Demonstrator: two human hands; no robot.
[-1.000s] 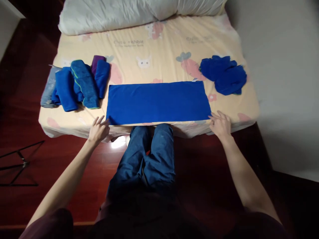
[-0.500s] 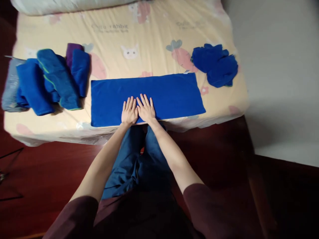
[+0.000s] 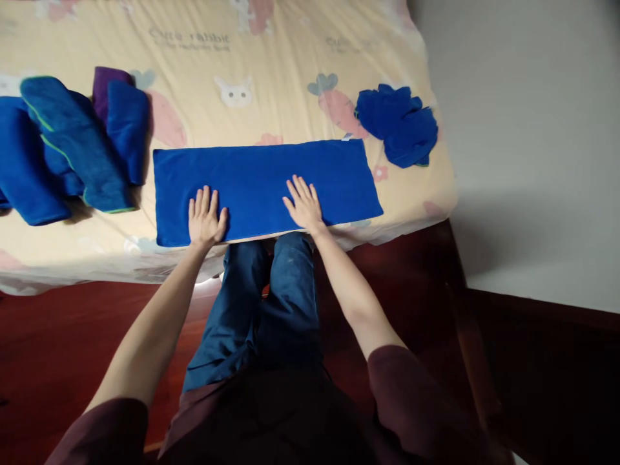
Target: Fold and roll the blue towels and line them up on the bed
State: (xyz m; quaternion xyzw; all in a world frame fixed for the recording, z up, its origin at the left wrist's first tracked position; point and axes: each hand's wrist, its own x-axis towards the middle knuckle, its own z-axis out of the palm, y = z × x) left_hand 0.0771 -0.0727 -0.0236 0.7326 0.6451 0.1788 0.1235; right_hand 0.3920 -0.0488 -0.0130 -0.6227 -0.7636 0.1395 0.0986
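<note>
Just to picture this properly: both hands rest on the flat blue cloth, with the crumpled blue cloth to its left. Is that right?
No: the head view shows the crumpled blue cloth to the right of the flat blue cloth, on which the left hand and right hand do rest.

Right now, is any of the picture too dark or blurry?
Head view: the lower right is nearly black; head view: a soft shadow darkens the pale wall; head view: printed words look smeared, while the blue cloth looks clearer.
</note>
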